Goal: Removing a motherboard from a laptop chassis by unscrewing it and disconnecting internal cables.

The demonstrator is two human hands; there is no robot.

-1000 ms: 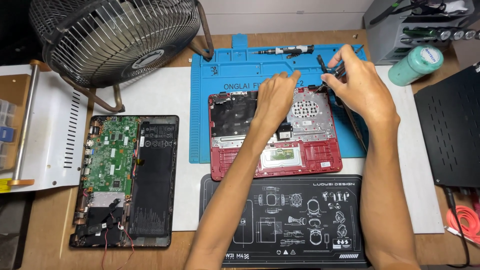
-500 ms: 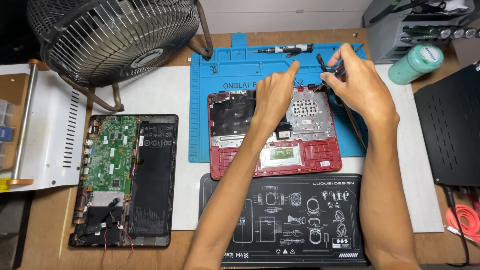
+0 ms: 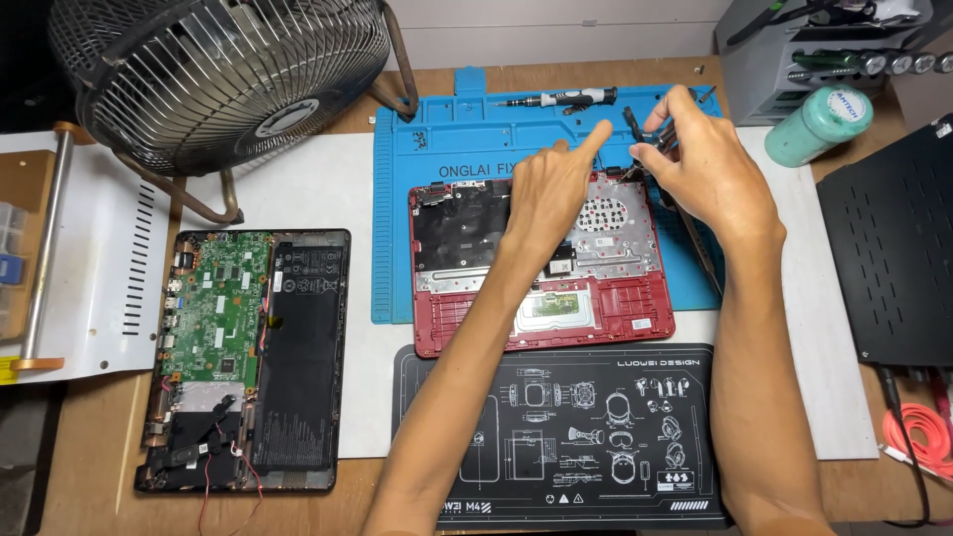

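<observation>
- At the far left of the bench lies a white perforated metal panel (image 3: 94, 268), with a wire-caged fan (image 3: 218, 74) standing behind it.
- Next along, an opened laptop base (image 3: 248, 357) shows its green board and black battery.
- Centre, a red laptop shell (image 3: 541, 263) lies inside-up, half on the blue repair mat (image 3: 447, 149), with a black printed mat (image 3: 561, 432) in front.
- Over the shell's top edge the left hand (image 3: 546, 194) hovers, forefinger stretched out, other fingers curled in.
- Just right, the right hand (image 3: 705, 169) has its fingers pinched together on a dark slim tool (image 3: 635, 124).
- A screwdriver (image 3: 561, 98) rests on the mat behind both hands.
- Further right stands a green bottle (image 3: 819, 124).
</observation>
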